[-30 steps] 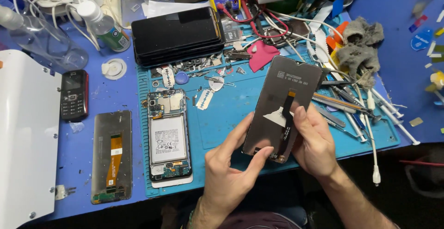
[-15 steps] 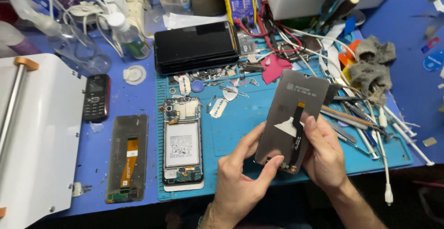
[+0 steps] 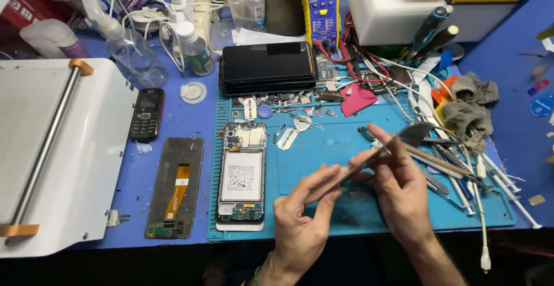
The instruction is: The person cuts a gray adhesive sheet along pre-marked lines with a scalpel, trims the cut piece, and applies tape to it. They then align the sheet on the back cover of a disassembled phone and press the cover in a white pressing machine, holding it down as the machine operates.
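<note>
Two hands of yours meet over the near right part of the blue work mat (image 3: 323,147), and between them they hold a phone screen panel (image 3: 381,150) turned almost edge-on to the camera, so it reads as a thin dark strip slanting up toward the far right. Your left hand (image 3: 303,217) pinches the panel's near end, fingers curled and closed on its edge; your right hand (image 3: 398,191) grips farther along, thumb and fingers closed around the middle, the index finger stretched along the panel; the far end pokes out free above a scatter of tweezers and tools (image 3: 456,167) lying on the right of the mat.

Left of your hands, on the mat, an opened phone (image 3: 241,176) lies face down with its battery and boards exposed; just beyond the mat's left edge a second screen panel (image 3: 175,196) with an orange flex cable lies flat on the blue table; farther left again sits a small black keypad phone (image 3: 146,114), beside a white laminating machine (image 3: 52,153). At the far side a stack of dark phones (image 3: 268,66) rests near a yellow multimeter (image 3: 321,3); grey rags (image 3: 470,104) lie at the right.
</note>
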